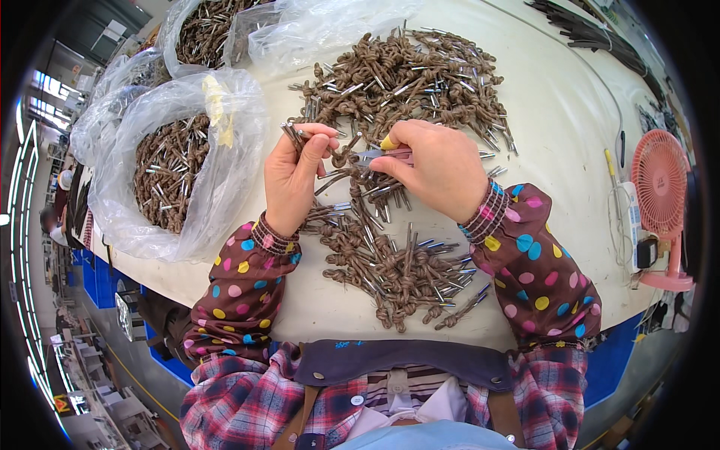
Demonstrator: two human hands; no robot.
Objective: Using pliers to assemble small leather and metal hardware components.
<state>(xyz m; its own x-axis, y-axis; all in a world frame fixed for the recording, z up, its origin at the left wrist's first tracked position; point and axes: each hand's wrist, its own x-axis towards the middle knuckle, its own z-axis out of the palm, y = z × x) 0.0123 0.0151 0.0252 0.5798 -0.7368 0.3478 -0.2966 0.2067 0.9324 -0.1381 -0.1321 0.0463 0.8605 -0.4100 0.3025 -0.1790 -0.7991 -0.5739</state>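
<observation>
l hand [294, 176] pinched on knotted cord bundle [300, 137], r hand [439, 169] clamped on pliers [384, 154] just beside it; plier tips hidden by cords.

Brown knotted cords [397, 277] with silver metal tips are seen heaped on a white table [555, 112]. Maroon sleeve covers [544, 259] are dotted in pink, yellow and blue (their cuffs are striped). A red, blue and white plaid shirt [225, 397] is worn beneath. Yellow-handled pliers [386, 150] are noted, clear plastic bags [225, 150], and a coral-pink fan [660, 187].
</observation>
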